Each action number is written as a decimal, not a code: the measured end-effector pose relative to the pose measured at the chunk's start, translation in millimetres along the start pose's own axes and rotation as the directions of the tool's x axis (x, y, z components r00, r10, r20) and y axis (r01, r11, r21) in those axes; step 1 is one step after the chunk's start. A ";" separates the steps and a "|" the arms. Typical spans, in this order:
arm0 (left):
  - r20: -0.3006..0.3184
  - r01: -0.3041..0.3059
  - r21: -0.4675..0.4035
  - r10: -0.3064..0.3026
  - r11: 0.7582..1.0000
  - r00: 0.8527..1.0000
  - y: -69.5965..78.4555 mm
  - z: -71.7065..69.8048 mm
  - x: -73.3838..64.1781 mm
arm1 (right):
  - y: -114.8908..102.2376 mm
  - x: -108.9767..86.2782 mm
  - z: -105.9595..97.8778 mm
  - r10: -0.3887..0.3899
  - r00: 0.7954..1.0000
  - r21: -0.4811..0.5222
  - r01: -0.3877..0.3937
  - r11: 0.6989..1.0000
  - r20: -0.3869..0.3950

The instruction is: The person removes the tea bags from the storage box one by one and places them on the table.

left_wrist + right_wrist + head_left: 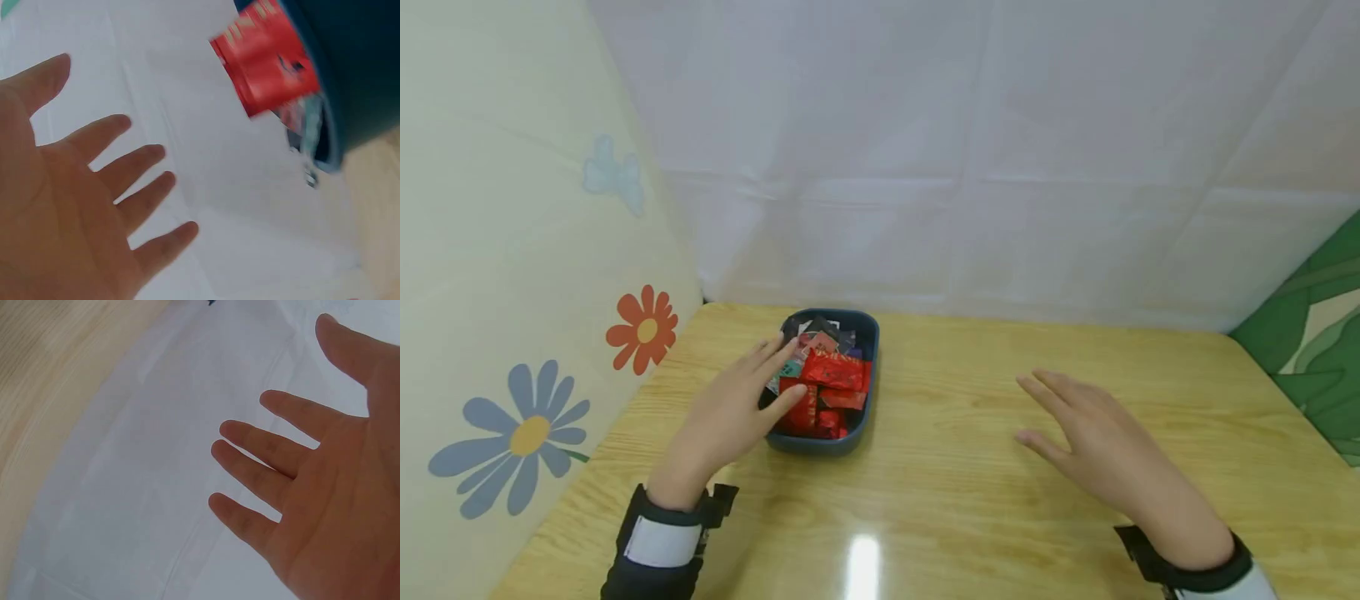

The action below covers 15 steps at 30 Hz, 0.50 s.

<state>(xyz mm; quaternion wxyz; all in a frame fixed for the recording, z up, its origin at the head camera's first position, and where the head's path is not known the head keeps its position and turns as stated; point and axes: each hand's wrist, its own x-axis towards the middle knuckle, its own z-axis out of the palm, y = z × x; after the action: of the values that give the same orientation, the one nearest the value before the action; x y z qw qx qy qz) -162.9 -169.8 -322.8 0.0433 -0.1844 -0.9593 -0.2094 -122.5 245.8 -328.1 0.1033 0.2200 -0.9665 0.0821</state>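
A dark blue bin (820, 447) stands on the wooden table, filled with small wrapped packets, several of them red. One red packet (833, 369) lies on top near the middle. My left hand (730, 412) is over the bin's left side, fingers straight and spread, holding nothing; in the left wrist view a gap shows between that hand (75, 206) and the bin (369, 69). To the right, my right hand (1101, 442) hovers above the table with its fingers extended. Its palm (337, 506) holds nothing in the right wrist view.
The wooden table (947, 483) reaches back to a white sheet (970, 167). A pale panel with painted flowers (529, 437) borders the left side. Green leaf-patterned material (1326, 333) stands at the right edge.
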 end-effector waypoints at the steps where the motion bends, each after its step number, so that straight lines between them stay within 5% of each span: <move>1: -0.005 0.004 -0.077 -0.005 0.997 1.000 -7.4 -0.8 1.1 | -2.0 1.1 1.1 -0.006 1.000 0.003 0.006 1.000 -0.001; 3: -0.011 0.027 -0.241 -0.031 0.970 0.999 -23.4 -1.7 2.7 | -6.9 4.1 3.8 -0.031 0.999 0.007 0.031 0.999 -0.013; 7: -0.023 0.074 -0.539 -0.102 0.839 0.995 -52.5 2.9 7.1 | -18.8 13.2 12.6 -0.104 0.993 0.021 0.106 0.994 -0.050; 15: -0.011 0.188 -0.752 -0.297 0.631 0.955 -81.3 16.7 14.3 | -49.5 37.6 30.4 -0.296 0.947 0.039 0.303 0.952 -0.126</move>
<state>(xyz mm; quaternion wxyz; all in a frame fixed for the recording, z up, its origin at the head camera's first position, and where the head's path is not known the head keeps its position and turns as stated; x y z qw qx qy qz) -206.5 -226.7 -367.1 -0.0002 -0.0408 -0.8006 -0.5978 -138.7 180.2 -343.0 0.1657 0.3619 -0.9112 0.1062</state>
